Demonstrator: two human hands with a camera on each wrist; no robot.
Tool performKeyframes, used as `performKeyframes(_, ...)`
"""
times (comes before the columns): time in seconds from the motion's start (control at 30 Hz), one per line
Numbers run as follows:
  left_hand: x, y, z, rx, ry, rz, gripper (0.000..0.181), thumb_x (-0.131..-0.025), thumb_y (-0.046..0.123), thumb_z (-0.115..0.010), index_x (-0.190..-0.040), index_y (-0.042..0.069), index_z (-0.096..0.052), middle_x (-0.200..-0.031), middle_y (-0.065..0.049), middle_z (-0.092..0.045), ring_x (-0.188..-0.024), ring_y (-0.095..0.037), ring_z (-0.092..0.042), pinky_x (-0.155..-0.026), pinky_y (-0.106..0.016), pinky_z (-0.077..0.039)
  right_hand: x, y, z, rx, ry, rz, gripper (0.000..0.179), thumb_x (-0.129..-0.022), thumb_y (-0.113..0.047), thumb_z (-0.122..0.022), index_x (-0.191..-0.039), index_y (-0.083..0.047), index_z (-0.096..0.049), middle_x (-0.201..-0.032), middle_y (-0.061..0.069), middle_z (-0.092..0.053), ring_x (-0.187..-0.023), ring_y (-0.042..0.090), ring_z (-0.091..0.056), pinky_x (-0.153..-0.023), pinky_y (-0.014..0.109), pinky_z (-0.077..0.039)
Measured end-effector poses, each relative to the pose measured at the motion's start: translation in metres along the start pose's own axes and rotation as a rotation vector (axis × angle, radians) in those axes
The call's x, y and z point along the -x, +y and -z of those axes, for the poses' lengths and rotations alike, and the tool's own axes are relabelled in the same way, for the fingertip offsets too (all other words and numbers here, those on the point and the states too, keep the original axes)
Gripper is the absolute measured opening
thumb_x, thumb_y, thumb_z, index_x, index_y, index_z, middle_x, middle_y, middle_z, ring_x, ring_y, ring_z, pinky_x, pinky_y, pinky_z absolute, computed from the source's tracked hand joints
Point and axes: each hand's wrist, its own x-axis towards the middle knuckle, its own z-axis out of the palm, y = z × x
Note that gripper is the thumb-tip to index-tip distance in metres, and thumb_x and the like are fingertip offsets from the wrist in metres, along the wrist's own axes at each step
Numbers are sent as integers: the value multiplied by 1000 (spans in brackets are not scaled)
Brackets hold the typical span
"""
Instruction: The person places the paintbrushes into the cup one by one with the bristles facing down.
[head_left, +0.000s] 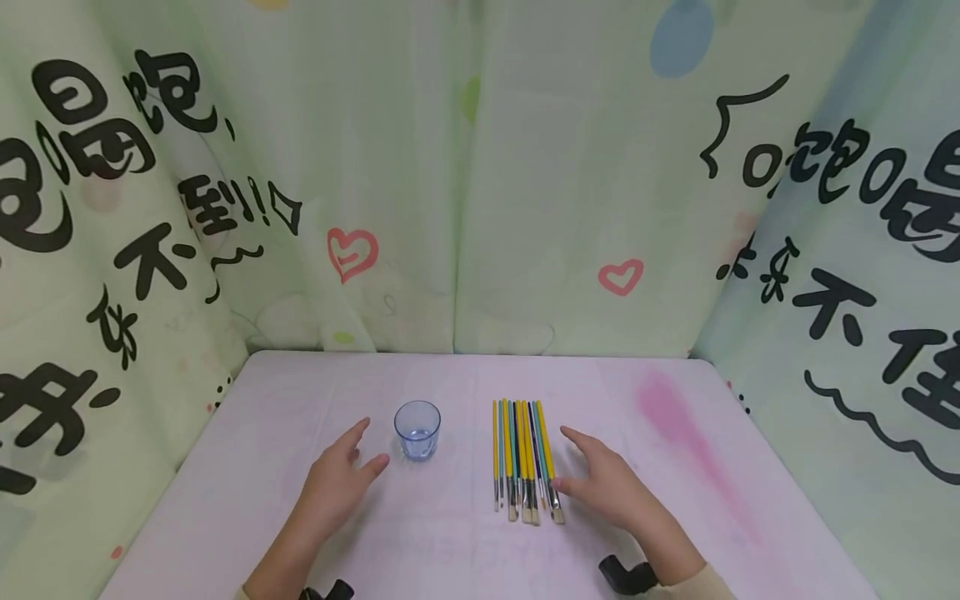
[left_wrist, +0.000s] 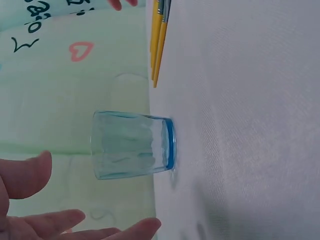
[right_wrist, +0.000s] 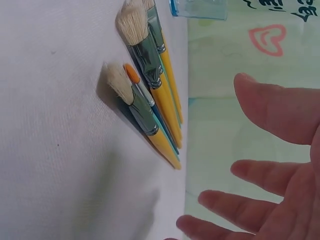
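Observation:
A clear bluish drinking glass stands upright on the table, left of the middle. My left hand hovers just to its left with fingers spread, apart from it; the left wrist view shows the glass beyond the thumb and fingertips. Right of the glass lies a row of several paintbrushes, yellow, teal and dark handles pointing away and bristles toward me. My right hand is held beside the rightmost brush, fingers extended and holding nothing. In the right wrist view, flat bristle brushes lie past the spread fingers.
A pale pinkish cloth covers the table, with a brighter pink streak at the right. Light green curtains with black lettering and pink hearts enclose the back and both sides. A black wrist strap piece shows near the right forearm.

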Motion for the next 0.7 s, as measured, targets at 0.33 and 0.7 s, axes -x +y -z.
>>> performKeyframes(0.33, -8, -4, 1, 391, -22, 47, 56, -103, 4, -68, -157, 4, -54, -162, -26, -50, -140, -46, -60, -96, -42, -67, -16, -2, -6, -117, 70, -103, 69, -95, -19, -81, -157, -12, -53, -154, 19, -62, -138, 44, -61, -110, 61, -58)
performKeyframes(0.7, -23, -4, 6, 553, -72, 153, 52, -106, 6, -67, -156, 7, -56, -160, -24, -54, -141, -44, -60, -92, -42, -68, -34, 5, -6, -324, 111, -174, 57, -96, -11, -77, -150, -6, -59, -138, 19, -71, -114, 31, -75, -92, 43, -69)
